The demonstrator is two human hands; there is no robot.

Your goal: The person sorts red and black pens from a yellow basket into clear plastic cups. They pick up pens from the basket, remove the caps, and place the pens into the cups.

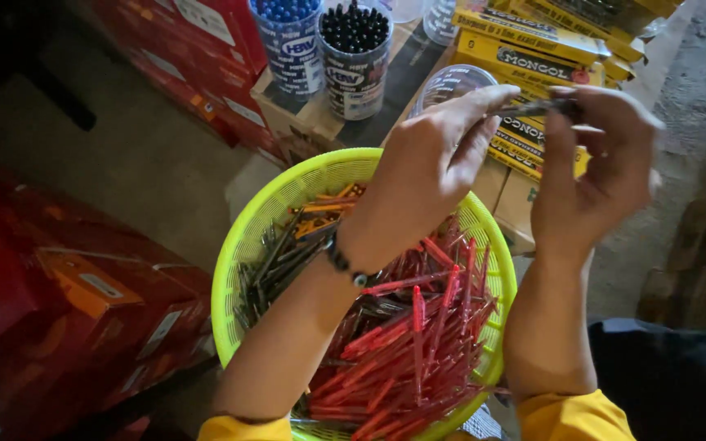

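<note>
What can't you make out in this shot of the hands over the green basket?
- Head view: the dark pen between the left hand and right hand is motion-blurred and part-covered by fingers.
- Green basket: near rim cut off by frame bottom; arms hide many pens.

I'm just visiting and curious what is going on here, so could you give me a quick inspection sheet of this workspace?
Surface: a concrete floor; a cardboard box serves as a stand.
Job's things: a green basket of red and dark pens; a dark pen held above it.
Clutter: two tubs of blue-capped and black-capped pens, a clear empty tub, yellow cartons.
Hands: the left hand and right hand pinch the dark pen between them; a black wristband on the left wrist.
Cables: nothing seen.
Surroundings: red cartons stacked at the left and behind; dim light.
</note>
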